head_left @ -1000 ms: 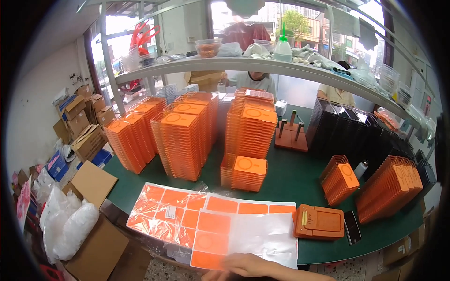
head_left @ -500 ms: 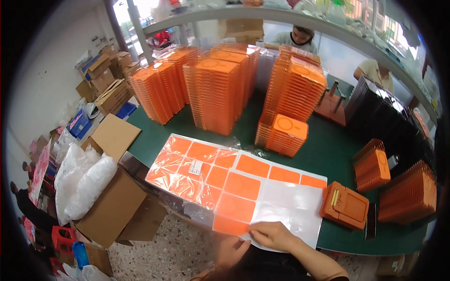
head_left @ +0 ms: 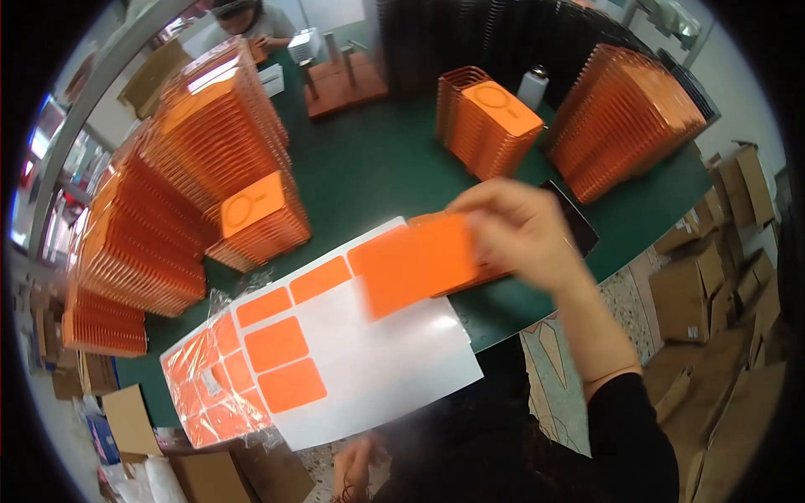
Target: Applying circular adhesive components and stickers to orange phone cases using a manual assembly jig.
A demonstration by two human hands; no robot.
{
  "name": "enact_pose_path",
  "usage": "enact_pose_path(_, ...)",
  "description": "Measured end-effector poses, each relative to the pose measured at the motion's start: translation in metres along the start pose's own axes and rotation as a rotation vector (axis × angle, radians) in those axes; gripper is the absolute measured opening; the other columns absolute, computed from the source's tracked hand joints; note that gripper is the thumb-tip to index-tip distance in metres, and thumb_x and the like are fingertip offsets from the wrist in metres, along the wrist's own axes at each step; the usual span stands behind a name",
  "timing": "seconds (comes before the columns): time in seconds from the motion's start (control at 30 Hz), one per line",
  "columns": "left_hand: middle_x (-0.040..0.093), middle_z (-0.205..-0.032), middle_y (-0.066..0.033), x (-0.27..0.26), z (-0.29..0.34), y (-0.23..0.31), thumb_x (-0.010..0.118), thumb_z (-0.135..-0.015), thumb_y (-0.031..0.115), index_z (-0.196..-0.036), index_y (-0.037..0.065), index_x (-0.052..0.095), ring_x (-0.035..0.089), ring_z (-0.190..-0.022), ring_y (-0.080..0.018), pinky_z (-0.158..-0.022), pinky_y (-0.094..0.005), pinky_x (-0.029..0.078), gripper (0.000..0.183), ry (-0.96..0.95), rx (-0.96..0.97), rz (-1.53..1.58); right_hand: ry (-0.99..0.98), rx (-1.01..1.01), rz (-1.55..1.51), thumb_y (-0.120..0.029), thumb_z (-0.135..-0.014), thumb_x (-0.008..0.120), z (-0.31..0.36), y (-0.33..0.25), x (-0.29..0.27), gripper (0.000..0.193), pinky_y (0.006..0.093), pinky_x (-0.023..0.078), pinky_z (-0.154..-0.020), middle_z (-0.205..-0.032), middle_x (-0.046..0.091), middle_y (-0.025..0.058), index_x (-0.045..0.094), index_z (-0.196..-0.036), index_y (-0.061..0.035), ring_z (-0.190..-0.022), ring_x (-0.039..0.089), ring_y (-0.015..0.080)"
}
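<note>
My right hand pinches one edge of an orange rounded-corner sticker, blurred by motion. It is held over the right end of a white backing sheet, which carries several more orange stickers and a broad bare area. Clear plastic film covers stickers at the sheet's left end. An orange block is mostly hidden beneath the held sticker and my right hand. My left hand is low by the table's front edge, apart from the sheet; its fingers are blurred and partly hidden.
Tall stacks of orange cases line the left, with a shorter stack before them. Further stacks stand at the far right, near a white bottle. A pegged stand is behind. Cardboard boxes lie right.
My view has turned right. My right hand has left the sheet's near edge and moved up and right, now with a sticker lifted off. My left hand has drawn back from the sheet.
</note>
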State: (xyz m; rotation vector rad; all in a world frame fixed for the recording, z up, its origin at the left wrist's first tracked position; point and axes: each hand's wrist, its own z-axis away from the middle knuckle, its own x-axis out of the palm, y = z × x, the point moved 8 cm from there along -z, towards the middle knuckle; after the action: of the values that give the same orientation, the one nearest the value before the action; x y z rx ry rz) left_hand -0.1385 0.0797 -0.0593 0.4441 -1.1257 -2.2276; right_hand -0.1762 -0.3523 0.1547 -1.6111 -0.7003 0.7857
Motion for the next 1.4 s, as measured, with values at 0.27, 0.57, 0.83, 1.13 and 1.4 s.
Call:
enact_pose_path(0.27,0.071,-0.089,-0.0094,-0.097,0.0,0.213,0.054,-0.101,0.008,-0.11,-0.005,0.067,0.061,-0.077,-0.0115,-0.067,-0.0271,0.047,0.02,0.476,0.285,-0.378,0.035,0.401,0.238,-0.006,-0.088,0.06,-0.001,0.069,-0.157,0.018,0.0212,0.045,-0.044,-0.068,0.063,0.0036,0.069,-0.098,0.0058,-0.052,0.057,0.0077)
enact_pose_path(0.57,0.06,-0.134,-0.0159,-0.11,-0.111,0.378,0.062,-0.101,0.016,-0.132,0.002,0.063,0.059,-0.12,-0.0289,-0.102,-0.039,0.046,0.034,0.623,1.055,-1.208,-0.037,0.492,0.29,-0.004,-0.087,0.058,-0.022,0.096,-0.129,0.017,0.0217,0.045,-0.042,-0.069,0.065,0.005,0.069,-0.094,0.0065,-0.051,0.059,0.008)
enact_pose_path(0.83,0.059,-0.137,-0.0173,-0.122,-0.163,0.368,0.064,-0.099,0.02,-0.122,0.003,0.068,0.057,-0.125,-0.0334,-0.104,-0.0427,0.046,0.028,0.423,0.834,-1.212,-0.108,0.467,0.347,-0.005,-0.087,0.059,-0.028,0.087,-0.121,0.018,0.0233,0.045,-0.044,-0.069,0.064,0.0047,0.069,-0.095,0.0067,-0.054,0.06,0.009)
enact_pose_path(1.13,0.059,-0.135,-0.0179,-0.119,-0.177,0.371,0.066,-0.098,0.015,-0.129,0.002,0.061,0.058,-0.123,-0.0327,-0.101,-0.041,0.049,0.034,0.439,0.917,-1.225,-0.017,0.002,0.81,-0.004,-0.085,0.06,-0.02,0.072,-0.108,0.017,0.0345,0.055,-0.067,-0.087,0.064,0.0149,0.069,-0.098,0.0032,-0.075,0.067,0.0264)
enact_pose_path(1.4,0.056,-0.138,-0.0187,-0.125,-0.179,0.376,0.068,-0.097,0.016,-0.124,-0.001,0.062,0.056,-0.125,-0.0351,-0.103,-0.0429,0.047,0.033,0.511,0.949,-1.294,-0.19,-0.134,1.282,-0.007,-0.092,0.053,-0.012,0.068,-0.074,0.015,0.0435,0.056,-0.084,-0.102,0.062,0.0169,0.061,-0.101,0.0018,-0.106,0.062,0.0329)
